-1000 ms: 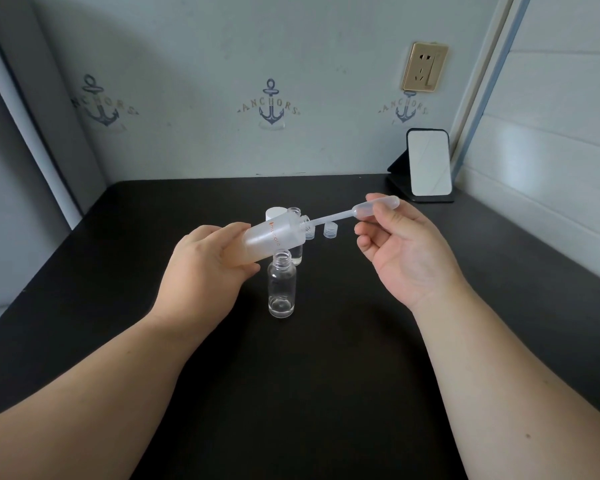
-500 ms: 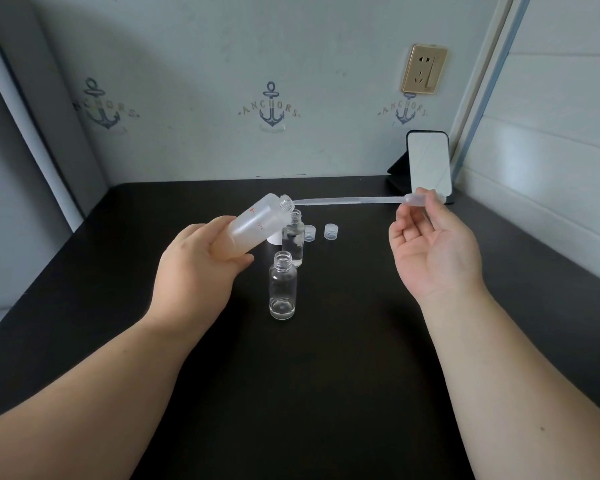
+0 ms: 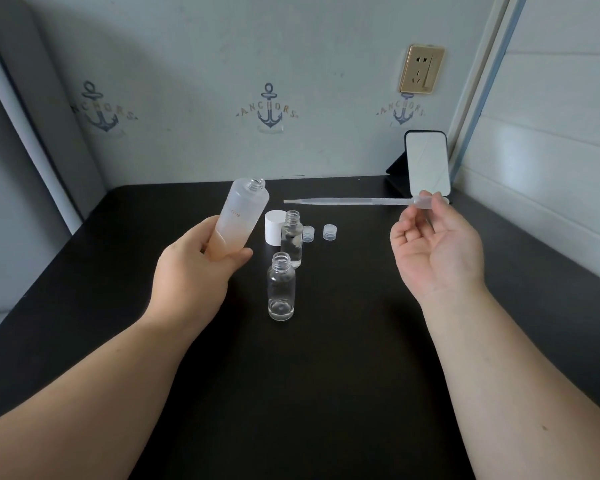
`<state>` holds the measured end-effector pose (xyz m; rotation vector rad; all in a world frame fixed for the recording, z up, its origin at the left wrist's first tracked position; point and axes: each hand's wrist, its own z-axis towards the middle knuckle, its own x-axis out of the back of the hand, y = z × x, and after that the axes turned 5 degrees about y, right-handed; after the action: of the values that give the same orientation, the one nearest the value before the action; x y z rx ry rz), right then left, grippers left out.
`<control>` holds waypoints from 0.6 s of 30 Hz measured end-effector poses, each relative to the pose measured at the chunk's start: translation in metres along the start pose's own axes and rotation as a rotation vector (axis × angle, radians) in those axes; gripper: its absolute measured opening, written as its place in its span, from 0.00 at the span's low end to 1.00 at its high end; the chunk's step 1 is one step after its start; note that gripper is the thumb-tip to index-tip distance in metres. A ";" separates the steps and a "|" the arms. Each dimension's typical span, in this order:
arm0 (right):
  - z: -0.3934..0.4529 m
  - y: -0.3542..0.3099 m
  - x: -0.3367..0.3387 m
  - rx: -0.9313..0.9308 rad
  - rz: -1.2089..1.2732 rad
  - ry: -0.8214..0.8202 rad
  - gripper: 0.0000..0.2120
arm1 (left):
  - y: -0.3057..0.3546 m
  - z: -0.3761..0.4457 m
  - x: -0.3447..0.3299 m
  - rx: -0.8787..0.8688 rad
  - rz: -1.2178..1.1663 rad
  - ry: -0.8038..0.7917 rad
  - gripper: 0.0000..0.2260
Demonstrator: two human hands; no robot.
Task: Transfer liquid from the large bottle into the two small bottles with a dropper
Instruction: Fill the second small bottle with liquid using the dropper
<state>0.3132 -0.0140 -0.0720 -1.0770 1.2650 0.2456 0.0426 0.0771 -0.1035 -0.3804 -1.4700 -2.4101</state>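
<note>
My left hand (image 3: 191,278) grips the large frosted bottle (image 3: 244,216) by its lower half, tilted slightly right with its open mouth up. My right hand (image 3: 433,247) pinches the bulb of the clear plastic dropper (image 3: 354,201), which lies level in the air with its tip pointing left, a short gap from the large bottle. Two small clear glass bottles stand uncapped on the black table (image 3: 326,358): the near one (image 3: 280,289) between my hands, the far one (image 3: 291,239) just behind it.
A white cap (image 3: 274,227) stands behind the small bottles, with two small clear caps (image 3: 308,234) (image 3: 329,232) to its right. A mirror on a stand (image 3: 426,166) sits at the back right corner. Walls close in behind and on the right.
The dropper has come out of the large bottle and moved right with my right hand. My left hand has turned the large bottle from lying tilted towards upright.
</note>
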 end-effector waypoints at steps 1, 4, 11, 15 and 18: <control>0.000 0.000 0.000 -0.008 0.001 -0.001 0.08 | 0.000 0.000 0.000 0.005 -0.007 0.001 0.17; 0.001 0.001 0.000 -0.025 -0.007 0.002 0.08 | 0.003 0.000 -0.001 0.025 -0.011 -0.004 0.16; 0.000 0.004 -0.002 -0.022 -0.078 -0.036 0.04 | 0.009 -0.001 -0.002 0.061 -0.051 -0.045 0.18; 0.001 0.004 -0.001 -0.020 -0.087 -0.043 0.06 | 0.003 0.003 -0.003 0.100 -0.038 -0.044 0.11; 0.001 0.004 0.000 -0.012 -0.104 -0.048 0.08 | 0.002 0.003 -0.004 0.127 -0.028 -0.043 0.12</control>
<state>0.3113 -0.0107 -0.0739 -1.1377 1.1628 0.1992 0.0468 0.0796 -0.1020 -0.3876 -1.6474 -2.3286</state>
